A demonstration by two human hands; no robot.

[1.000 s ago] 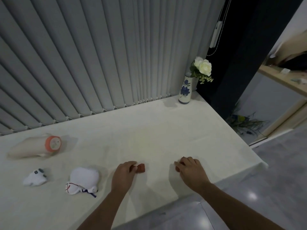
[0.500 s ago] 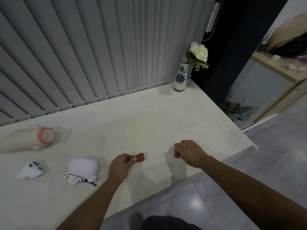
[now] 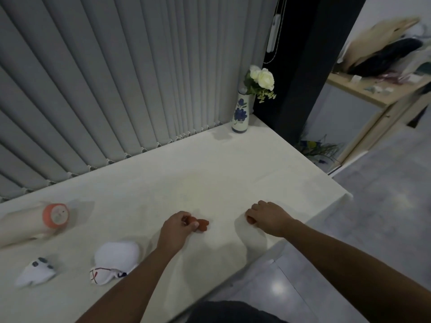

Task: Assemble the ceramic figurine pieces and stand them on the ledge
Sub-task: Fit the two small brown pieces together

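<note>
On the cream ledge (image 3: 233,183) my left hand (image 3: 178,227) pinches a small red-brown ceramic piece (image 3: 202,224) that rests on the surface. My right hand (image 3: 268,216) is curled over a second small red-brown piece (image 3: 250,220), mostly hidden under the fingers. To the left lie a white rounded figurine piece with red and blue marks (image 3: 115,261), a small white piece with dark spots (image 3: 35,272), and a beige figurine with an orange-rimmed face (image 3: 52,216), lying on its side.
A white vase with a blue flower pattern (image 3: 240,114), holding white roses, stands at the ledge's far right corner. Grey vertical blinds (image 3: 116,78) run along the back. The ledge's front edge drops to a grey floor (image 3: 349,241) on the right.
The view has shifted slightly. Both hands stay on their red-brown pieces on the ledge, with no clear lift.
</note>
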